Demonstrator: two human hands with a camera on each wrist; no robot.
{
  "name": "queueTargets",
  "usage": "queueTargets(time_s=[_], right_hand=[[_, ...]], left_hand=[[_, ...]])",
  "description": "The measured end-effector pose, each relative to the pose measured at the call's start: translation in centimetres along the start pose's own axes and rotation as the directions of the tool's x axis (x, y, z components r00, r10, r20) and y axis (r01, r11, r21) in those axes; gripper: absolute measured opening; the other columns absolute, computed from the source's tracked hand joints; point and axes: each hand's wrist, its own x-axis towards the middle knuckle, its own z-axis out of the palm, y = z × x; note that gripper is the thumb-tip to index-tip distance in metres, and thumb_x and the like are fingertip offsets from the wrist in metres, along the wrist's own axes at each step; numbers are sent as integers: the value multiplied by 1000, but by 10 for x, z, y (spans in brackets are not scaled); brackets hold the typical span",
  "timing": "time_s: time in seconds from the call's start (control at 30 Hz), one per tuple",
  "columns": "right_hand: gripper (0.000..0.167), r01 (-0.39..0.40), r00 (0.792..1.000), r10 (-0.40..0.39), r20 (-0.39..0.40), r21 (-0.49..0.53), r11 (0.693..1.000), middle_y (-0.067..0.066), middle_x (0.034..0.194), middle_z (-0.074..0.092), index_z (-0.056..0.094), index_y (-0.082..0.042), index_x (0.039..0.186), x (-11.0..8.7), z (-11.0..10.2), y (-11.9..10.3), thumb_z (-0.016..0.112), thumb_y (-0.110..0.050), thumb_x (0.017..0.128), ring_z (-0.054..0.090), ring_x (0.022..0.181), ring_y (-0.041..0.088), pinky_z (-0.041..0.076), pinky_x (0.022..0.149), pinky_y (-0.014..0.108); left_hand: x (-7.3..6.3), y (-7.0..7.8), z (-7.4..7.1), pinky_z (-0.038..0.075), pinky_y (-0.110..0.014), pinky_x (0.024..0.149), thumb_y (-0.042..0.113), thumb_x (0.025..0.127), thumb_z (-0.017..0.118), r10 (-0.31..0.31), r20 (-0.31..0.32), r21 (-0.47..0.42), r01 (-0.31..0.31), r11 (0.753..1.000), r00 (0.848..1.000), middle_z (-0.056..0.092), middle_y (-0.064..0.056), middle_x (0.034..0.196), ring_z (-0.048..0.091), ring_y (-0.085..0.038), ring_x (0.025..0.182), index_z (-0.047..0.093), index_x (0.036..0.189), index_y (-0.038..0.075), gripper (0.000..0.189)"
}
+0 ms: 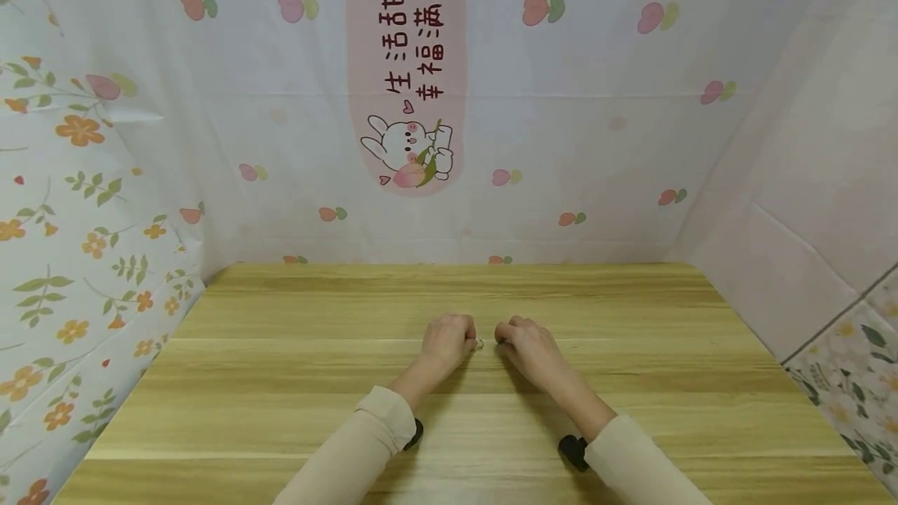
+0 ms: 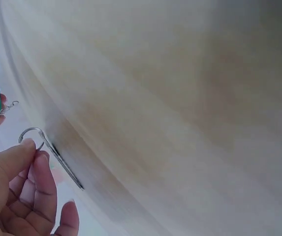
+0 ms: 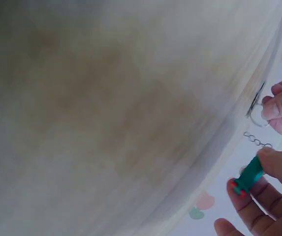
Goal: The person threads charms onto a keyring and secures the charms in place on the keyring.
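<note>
My left hand (image 1: 446, 343) pinches a metal split ring (image 2: 31, 130) between thumb and fingertips. From that ring hangs a thin metal piece that looks like a key (image 2: 64, 164), seen almost edge-on. My right hand (image 3: 277, 194) holds a small green charm (image 3: 250, 175) with a bit of red at one end, gripped between thumb and fingers. A short silver chain (image 3: 255, 140) sticks out from the charm toward the left hand, its end free. The two hands face each other just above the table, and the chain and the ring are apart.
Under both hands lies a wood-grain table (image 1: 281, 404). A white cloth (image 1: 266, 139) with fruit prints and a rabbit drawing hangs behind it. A flowered cloth (image 1: 77, 217) stands on the left and a pale wall covering (image 1: 786, 201) on the right.
</note>
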Motion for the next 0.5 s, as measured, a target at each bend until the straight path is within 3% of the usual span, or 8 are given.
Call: queueTargets(time_s=[0.2,0.33,0.5], right_hand=[[14,-18,1000,18,-4,72,997,-1,77,60,65,-10,80,-6,-4,-8,73,0,77,54,71,13,46,62,25],[14,-41,999,43,-12,114,993,-2,79,60,65,-11,81,-10,-7,-14,73,0,77,52,72,12,45,63,25],[15,-55,995,66,-70,151,987,-2,82,64,67,-13,82,-15,-10,-20,74,-1,77,54,75,12,47,64,24]], left_hand=[[-9,-1,-5,42,-19,55,15,80,75,-50,38,-217,57,975,998,60,3,67,50,-7,59,64,71,10,15],[-15,0,-8,47,-17,58,10,81,74,-42,40,-341,53,939,998,66,-1,73,59,-8,64,67,74,9,9],[-22,7,-12,45,-18,49,7,82,71,-45,67,-453,70,889,997,68,-4,73,61,-15,57,70,78,6,5]])
